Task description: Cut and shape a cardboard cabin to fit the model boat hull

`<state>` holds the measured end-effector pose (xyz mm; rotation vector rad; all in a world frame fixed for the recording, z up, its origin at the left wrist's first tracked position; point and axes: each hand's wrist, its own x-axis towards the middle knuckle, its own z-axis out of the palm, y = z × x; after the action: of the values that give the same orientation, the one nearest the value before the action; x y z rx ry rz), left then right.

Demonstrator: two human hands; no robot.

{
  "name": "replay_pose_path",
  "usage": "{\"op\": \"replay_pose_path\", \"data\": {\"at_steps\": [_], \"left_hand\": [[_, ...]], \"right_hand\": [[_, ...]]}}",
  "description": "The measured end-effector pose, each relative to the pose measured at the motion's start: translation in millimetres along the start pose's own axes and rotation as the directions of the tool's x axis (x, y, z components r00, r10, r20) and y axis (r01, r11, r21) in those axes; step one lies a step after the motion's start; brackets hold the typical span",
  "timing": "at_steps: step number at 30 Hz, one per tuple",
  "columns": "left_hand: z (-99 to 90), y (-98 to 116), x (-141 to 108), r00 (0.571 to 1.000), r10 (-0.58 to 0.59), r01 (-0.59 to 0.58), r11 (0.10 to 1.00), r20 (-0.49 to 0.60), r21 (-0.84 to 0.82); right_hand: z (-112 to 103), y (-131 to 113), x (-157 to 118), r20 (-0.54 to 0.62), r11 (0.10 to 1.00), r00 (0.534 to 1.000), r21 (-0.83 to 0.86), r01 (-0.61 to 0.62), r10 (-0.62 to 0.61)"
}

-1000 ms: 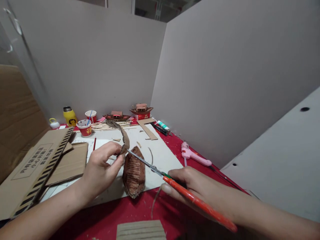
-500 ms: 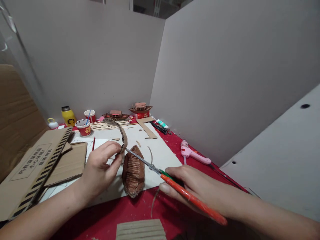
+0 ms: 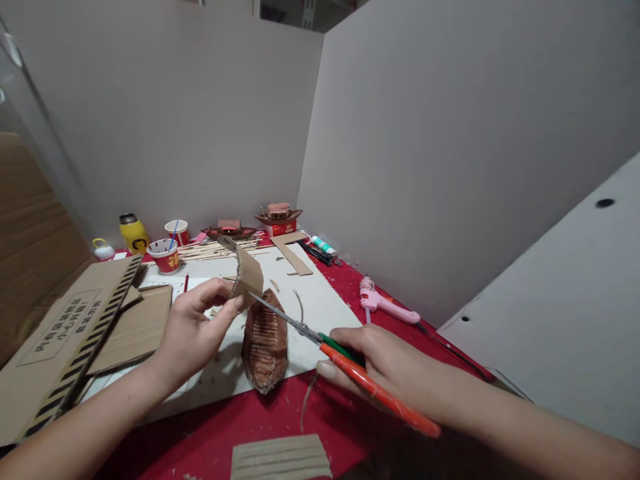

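Between thumb and fingers, my left hand (image 3: 200, 323) pinches a curved strip of brown cardboard (image 3: 249, 275) above the board. My right hand (image 3: 375, 357) grips scissors (image 3: 345, 360) with one orange and one green handle. The scissors point left, and their tip touches or nearly touches the strip's lower right edge. Below the blades lies a small brown boat hull (image 3: 266, 343) with a ribbed inside. At the near edge is a flat ribbed cardboard piece (image 3: 281, 459).
A pink hot glue gun (image 3: 387, 303) lies on the red cloth at right. Paper cups (image 3: 165, 257), thin wooden sticks (image 3: 210, 250) and two finished model boats (image 3: 279, 212) stand at the back. A large cardboard box (image 3: 65, 333) takes up the left side, beside grey partition walls.
My left hand has turned the cardboard strip, so its broad face now shows instead of its thin edge. The scissors have stayed close to it, shifting slightly with the view.
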<state>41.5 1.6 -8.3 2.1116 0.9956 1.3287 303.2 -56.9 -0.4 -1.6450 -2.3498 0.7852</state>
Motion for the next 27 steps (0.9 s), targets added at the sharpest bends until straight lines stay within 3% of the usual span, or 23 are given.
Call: {"op": "replay_pose_path", "data": {"at_steps": [4,7,12,17,22,27], "left_hand": [[-4.7,5.2,4.7,0.983,-0.184,0.185,0.953,0.025,-0.241],[-5.0,8.1,4.2,0.965,-0.255,0.259,0.893,0.06,-0.367],[-2.4,6.6,1.5,0.97,-0.227,0.241,0.87,0.085,-0.43],[-10.0,-3.9,9.5,0.952,-0.298,0.216,0.822,-0.074,-0.527],[-13.3,-2.9,13.9,0.932,-0.361,0.28,0.683,0.021,-0.675],[-10.7,2.0,13.3,0.92,-0.392,0.296,0.648,0.026,-0.702]], "right_hand": [[-3.8,3.4,-2.7,0.016,0.998,0.998,0.031,0.061,-0.061],[-5.1,5.5,-5.7,0.001,0.991,0.995,0.09,0.104,-0.104],[-0.7,11.7,-13.6,-0.095,0.98,0.989,0.154,0.13,-0.116],[4.4,19.4,-29.2,-0.171,0.977,0.981,0.172,0.125,-0.095],[4.1,16.3,-37.0,-0.195,0.989,0.979,0.122,0.083,-0.059],[-0.1,7.2,-39.4,-0.179,0.989,0.982,0.128,0.078,-0.054]]}}
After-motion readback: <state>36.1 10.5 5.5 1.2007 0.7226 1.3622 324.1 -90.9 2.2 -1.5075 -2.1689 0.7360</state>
